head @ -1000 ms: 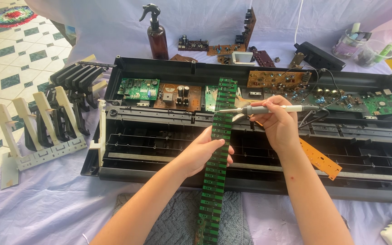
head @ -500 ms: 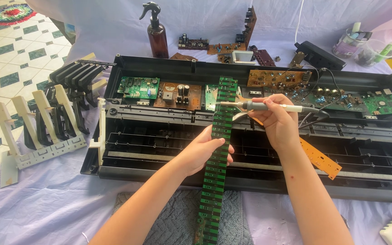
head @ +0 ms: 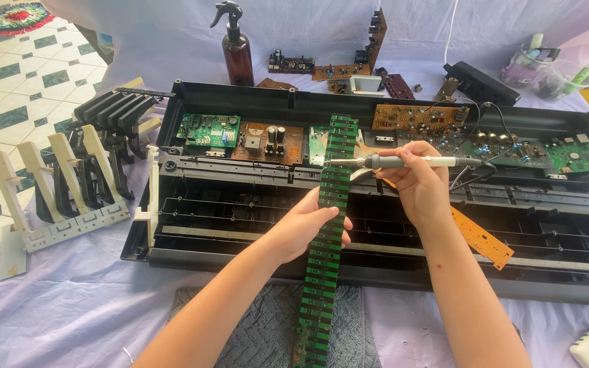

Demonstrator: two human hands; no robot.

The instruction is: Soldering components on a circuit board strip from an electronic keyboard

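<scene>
1. The left hand (head: 305, 228) has its fingers wrapped around a long green circuit strip (head: 327, 238), gripping it at mid-length so the strip runs up past the fingertips and down below the wrist.
2. The right hand (head: 414, 184) is closed around a grey soldering iron (head: 403, 162); the iron's tip reaches left of the fingers and meets the strip's upper part.
3. Beneath both hands lies an opened black keyboard casing (head: 390, 272), with boards along its far side.
4. Just right of the right wrist, an orange board (head: 482, 238) lies on the casing.
5. Far left of the left hand stand detached key sets (head: 56, 184); beyond the fingers, a brown spray bottle (head: 235, 48).
</scene>
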